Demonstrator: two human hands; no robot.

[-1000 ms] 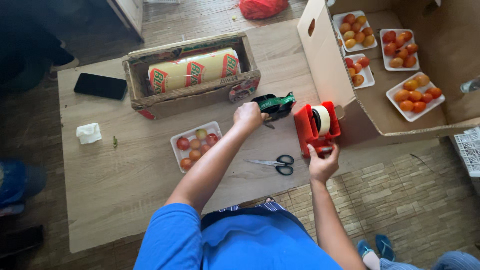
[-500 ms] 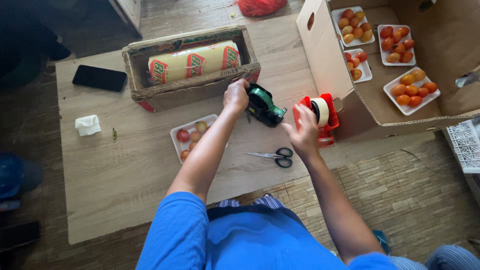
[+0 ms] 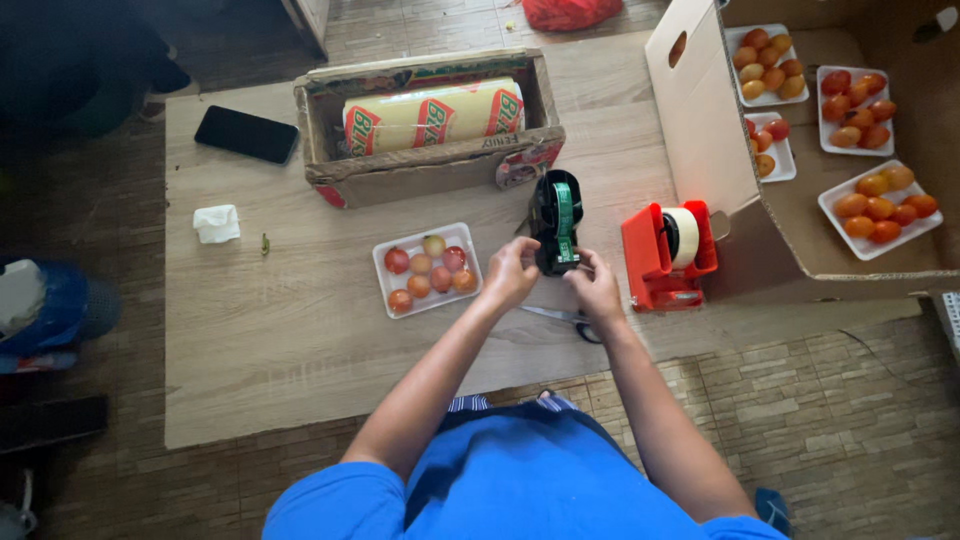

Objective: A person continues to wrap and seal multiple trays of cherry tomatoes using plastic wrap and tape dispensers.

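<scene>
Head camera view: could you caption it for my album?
Both hands, left hand and right hand, hold a black-and-green tape dispenser above a wooden table, beside a tray of tomatoes.

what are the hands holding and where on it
Both hands hold the black dispenser with green tape at its near end: left hand on its left side, right hand on its right.

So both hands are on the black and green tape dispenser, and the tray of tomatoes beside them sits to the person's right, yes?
Not quite. Both the left hand and the right hand are on the black and green dispenser, but the tray of tomatoes beside them lies to the person's left, not right. The head view shows it; the red dispenser stands on the right.
</scene>
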